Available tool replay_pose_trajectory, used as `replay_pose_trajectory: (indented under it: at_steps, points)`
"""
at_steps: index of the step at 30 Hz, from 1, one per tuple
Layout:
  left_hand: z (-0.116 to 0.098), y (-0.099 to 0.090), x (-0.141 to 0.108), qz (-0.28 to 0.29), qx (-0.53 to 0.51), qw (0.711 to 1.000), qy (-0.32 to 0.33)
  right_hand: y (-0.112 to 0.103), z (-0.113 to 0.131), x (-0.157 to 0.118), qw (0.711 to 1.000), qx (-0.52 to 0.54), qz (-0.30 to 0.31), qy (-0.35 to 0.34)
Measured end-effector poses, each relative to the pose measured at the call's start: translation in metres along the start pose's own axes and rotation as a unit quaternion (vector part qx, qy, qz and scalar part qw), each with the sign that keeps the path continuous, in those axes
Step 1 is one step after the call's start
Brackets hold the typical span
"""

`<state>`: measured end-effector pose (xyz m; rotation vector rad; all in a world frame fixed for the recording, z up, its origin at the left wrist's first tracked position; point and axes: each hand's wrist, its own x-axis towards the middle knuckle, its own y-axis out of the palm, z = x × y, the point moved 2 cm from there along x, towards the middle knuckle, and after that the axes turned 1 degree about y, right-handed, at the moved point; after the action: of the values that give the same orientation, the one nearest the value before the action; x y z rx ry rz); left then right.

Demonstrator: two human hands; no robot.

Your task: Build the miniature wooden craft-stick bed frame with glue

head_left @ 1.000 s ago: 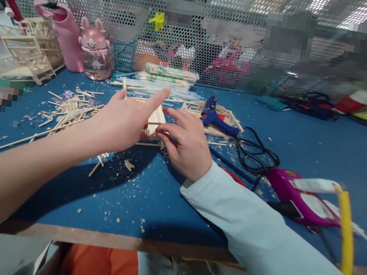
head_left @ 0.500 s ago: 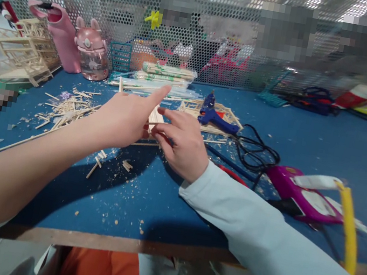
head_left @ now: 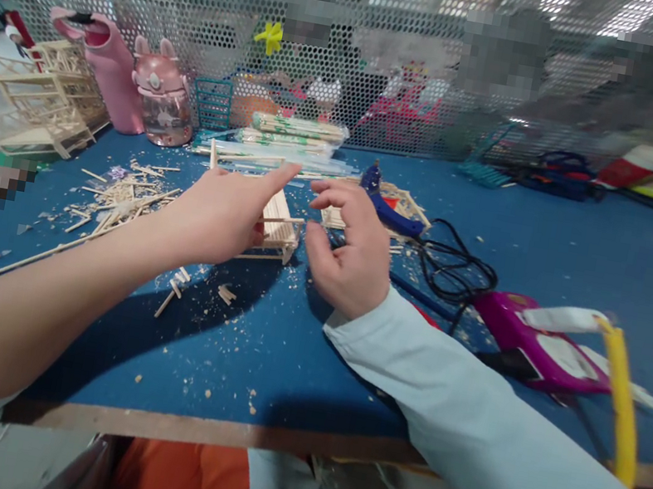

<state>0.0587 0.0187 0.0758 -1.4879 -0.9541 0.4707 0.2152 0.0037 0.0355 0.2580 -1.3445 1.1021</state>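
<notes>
A small frame of pale wooden sticks (head_left: 279, 229) stands on the blue table, partly hidden by my left hand (head_left: 226, 214). That hand is closed on a thin stick (head_left: 286, 221) that juts to the right over the frame, its index finger pointing forward. Just right of the frame, my right hand (head_left: 351, 249) is held with its fingers curved and apart and nothing between them. Behind it lies a blue glue gun (head_left: 392, 212) on another stick structure (head_left: 414, 206).
Loose stick pieces (head_left: 129, 197) lie at the left. Further back are a pink bottle (head_left: 113, 76), a clear-bodied bottle (head_left: 162, 102), packed sticks (head_left: 295, 134) and a tall stick model (head_left: 49, 94). A purple tool (head_left: 541, 350) and black cable (head_left: 455, 263) are at the right.
My right hand has let go of the stick and moved right, its fingers opening. More of the stick frame shows. My left hand has hardly moved.
</notes>
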Motion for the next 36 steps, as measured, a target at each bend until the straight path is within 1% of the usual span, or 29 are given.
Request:
replay_pose_trajectory:
  at_steps: [4,6,9,11,13,17,20,21,22,23,24,25,26,27,28,29,30,31,32,34,36]
  points:
    - [0.001,0.000,0.001,0.020,0.034,0.999,0.005,-0.001,0.007,-0.001,0.999,-0.026,0.002,-0.027]
    - [0.002,0.000,0.001,0.026,0.037,0.999,0.008,0.000,0.011,-0.003,0.998,-0.025,0.040,-0.044]
    - [0.005,-0.001,0.001,0.026,0.046,0.999,0.014,0.005,0.012,-0.008,0.990,-0.027,0.116,-0.075]
    - [0.005,0.000,0.001,0.026,0.051,0.998,0.019,0.009,0.010,-0.011,0.985,-0.047,0.142,-0.090]
    - [0.005,0.001,0.001,0.025,0.052,0.998,0.020,0.012,0.008,-0.012,0.982,-0.063,0.148,-0.095]
    - [0.004,0.002,0.002,0.019,0.031,0.999,0.015,0.013,0.006,-0.012,0.983,-0.059,0.146,-0.092]
    - [0.006,-0.006,-0.001,0.013,-0.017,0.999,0.026,0.013,0.005,-0.012,0.980,-0.062,0.170,-0.076]
    - [0.006,-0.011,-0.004,-0.003,-0.033,0.999,0.032,0.014,0.004,-0.012,0.979,-0.063,0.182,-0.070]
    - [0.006,-0.016,-0.008,-0.032,-0.049,0.998,0.038,0.014,0.004,-0.012,0.977,-0.063,0.192,-0.062]
    - [0.006,-0.021,-0.014,-0.078,-0.067,0.994,0.044,0.014,0.003,-0.011,0.976,-0.062,0.201,-0.055]
    - [0.005,-0.026,-0.021,-0.141,-0.090,0.985,0.047,0.013,0.002,-0.010,0.975,-0.060,0.207,-0.047]
    - [0.003,-0.030,-0.029,-0.210,-0.119,0.969,0.051,0.012,0.002,-0.009,0.975,-0.057,0.213,-0.039]
    - [0.001,-0.031,-0.038,-0.279,-0.169,0.943,0.059,0.010,0.002,-0.007,0.974,-0.051,0.219,-0.035]
    - [-0.002,-0.029,-0.048,-0.330,-0.220,0.916,0.063,0.008,0.003,-0.005,0.972,-0.043,0.229,-0.037]
    - [-0.005,-0.024,-0.055,-0.336,-0.259,0.905,0.033,0.005,0.004,-0.004,0.969,-0.033,0.243,-0.044]
    - [-0.007,-0.015,-0.060,-0.283,-0.301,0.911,-0.010,0.001,0.007,-0.003,0.964,-0.024,0.259,-0.055]
    - [-0.010,-0.005,-0.063,-0.207,-0.327,0.920,-0.058,-0.004,0.010,-0.003,0.959,-0.015,0.275,-0.068]
    - [-0.013,0.004,-0.065,-0.146,-0.328,0.929,-0.094,-0.008,0.015,-0.004,0.954,-0.009,0.288,-0.081]
    - [-0.016,0.012,-0.066,-0.082,-0.325,0.936,-0.111,-0.013,0.019,-0.006,0.950,-0.007,0.298,-0.091]
    - [-0.020,0.023,-0.064,0.022,-0.323,0.939,-0.112,-0.022,0.030,-0.013,0.949,-0.023,0.297,-0.101]
    - [-0.023,0.028,-0.060,0.102,-0.331,0.934,-0.090,-0.028,0.039,-0.023,0.953,-0.051,0.281,-0.100]
